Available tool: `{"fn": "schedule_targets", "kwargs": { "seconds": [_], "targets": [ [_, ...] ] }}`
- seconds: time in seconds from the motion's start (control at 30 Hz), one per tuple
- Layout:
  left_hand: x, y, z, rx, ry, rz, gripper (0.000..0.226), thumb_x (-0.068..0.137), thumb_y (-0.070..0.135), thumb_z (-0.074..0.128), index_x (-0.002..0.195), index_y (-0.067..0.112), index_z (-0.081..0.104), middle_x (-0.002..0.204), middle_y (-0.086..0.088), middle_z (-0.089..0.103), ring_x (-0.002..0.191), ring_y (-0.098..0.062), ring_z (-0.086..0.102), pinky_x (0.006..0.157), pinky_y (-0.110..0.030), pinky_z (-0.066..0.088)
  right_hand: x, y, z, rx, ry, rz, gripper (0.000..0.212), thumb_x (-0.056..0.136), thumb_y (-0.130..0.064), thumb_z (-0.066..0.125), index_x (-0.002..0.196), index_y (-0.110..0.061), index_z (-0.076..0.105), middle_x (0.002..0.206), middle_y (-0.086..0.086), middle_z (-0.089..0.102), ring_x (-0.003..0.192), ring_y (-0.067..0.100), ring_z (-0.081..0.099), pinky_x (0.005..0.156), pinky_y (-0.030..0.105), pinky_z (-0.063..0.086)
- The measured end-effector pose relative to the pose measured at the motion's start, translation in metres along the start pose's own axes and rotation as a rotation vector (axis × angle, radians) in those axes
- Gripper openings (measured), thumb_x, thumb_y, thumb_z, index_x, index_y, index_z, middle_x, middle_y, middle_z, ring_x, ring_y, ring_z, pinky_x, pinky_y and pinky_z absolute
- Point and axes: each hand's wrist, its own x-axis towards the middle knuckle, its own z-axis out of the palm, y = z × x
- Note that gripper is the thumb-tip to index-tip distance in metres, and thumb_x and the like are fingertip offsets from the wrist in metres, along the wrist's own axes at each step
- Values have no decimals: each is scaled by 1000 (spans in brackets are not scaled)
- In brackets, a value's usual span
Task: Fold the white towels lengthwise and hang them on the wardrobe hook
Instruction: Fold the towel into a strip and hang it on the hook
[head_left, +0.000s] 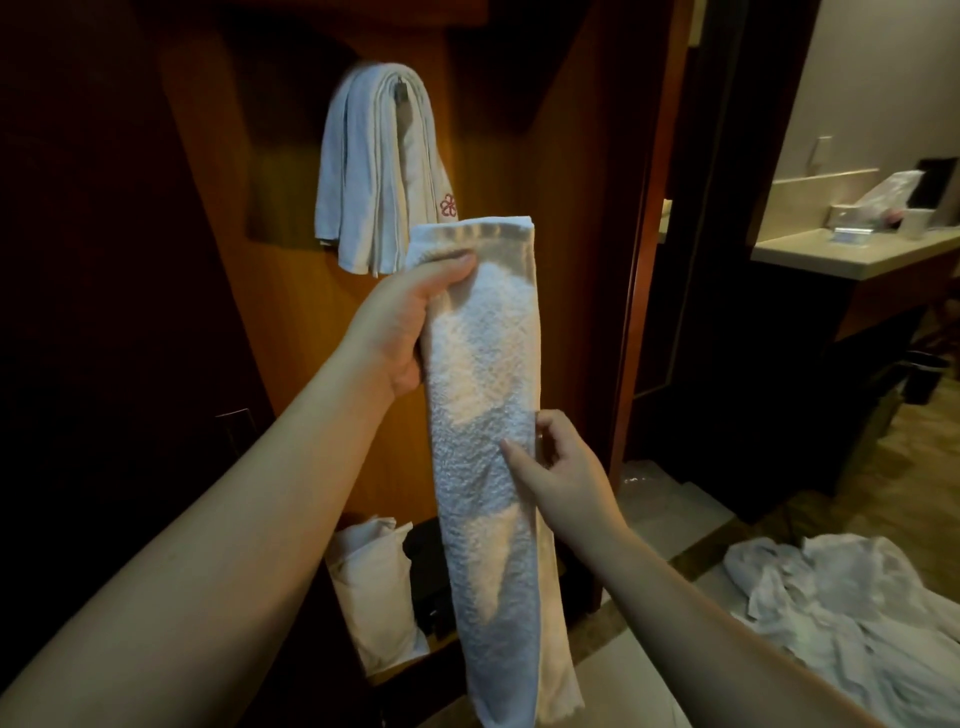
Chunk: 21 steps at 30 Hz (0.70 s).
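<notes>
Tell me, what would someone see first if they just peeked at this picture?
First, the long white terry towel folded into a narrow strip in the middle; the left hand grips it near the top and the right hand pinches its edge lower down. Behind it, a bundle of folded white towels hangs on the wooden wardrobe's hook. A crumpled pile of white towels lies at lower right.

The folded towel (485, 415) is white with a nubbly terry weave and a smooth plain band near its top. The hanging towels (374, 171) are white, one bearing a small red flower emblem (448, 206). The wardrobe panel (519, 130) is warm orange-brown wood. The crumpled towels (841, 608) are white.
</notes>
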Motion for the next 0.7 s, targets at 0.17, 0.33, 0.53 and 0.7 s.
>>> {"fn": "schedule_targets", "kwargs": {
  "seconds": [0.17, 0.33, 0.53, 0.7],
  "targets": [
    [4, 10, -4, 8, -14, 26, 20, 89, 20, 70, 107, 13, 66, 93, -4, 78, 94, -25, 75, 75, -38, 62, 3, -9, -4, 41, -7, 10, 17, 102, -46, 41, 98, -33, 51, 88, -6, 61, 75, -3, 59, 63, 13, 45],
    [6, 19, -9, -8, -61, 71, 21, 87, 20, 70, 107, 12, 68, 98, -7, 76, 98, -26, 74, 80, -38, 61, -2, -16, -2, 135, 99, 6, 22, 98, -48, 36, 94, -34, 52, 79, -22, 59, 70, -7, 55, 61, 9, 43],
    [7, 19, -11, -69, -63, 63, 25, 86, 22, 70, 109, 11, 67, 103, -9, 76, 103, -28, 73, 81, -39, 60, 2, -17, -1, 178, 142, -18, 8, 100, -46, 47, 97, -53, 51, 87, -25, 65, 74, -7, 61, 62, 12, 47],
    [8, 15, -8, -120, -27, 34, 23, 89, 21, 69, 109, 11, 68, 105, -12, 76, 103, -30, 73, 78, -42, 61, 3, -16, -2, 285, 92, 65, 21, 90, -57, 57, 107, -44, 57, 97, -11, 73, 89, 8, 71, 78, 31, 54]
  ]
}}
